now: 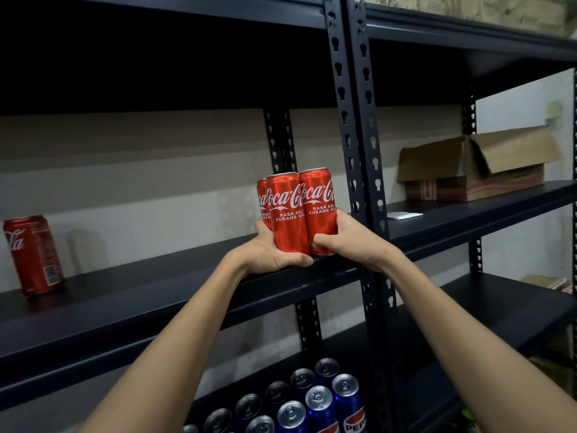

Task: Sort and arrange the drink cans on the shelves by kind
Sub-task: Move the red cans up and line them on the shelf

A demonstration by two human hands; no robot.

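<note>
Lower shelf (515, 310): Pepsi cans (318, 404) upright in rows. Middle shelf (156, 295), front edge: left hand (271, 254) and right hand (346, 235), fingers clasping three upright Coke cans (296, 210) together. Lone Coke can (32, 254) stands far left. Open carton (474, 170) on the right bay; contents hidden.

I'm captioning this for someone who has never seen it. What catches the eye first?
Three red Coca-Cola cans clustered at the middle shelf's front edge, gripped by the left hand and right hand. A lone red can stands far left on that shelf, and blue Pepsi cans crowd the shelf below.
</note>
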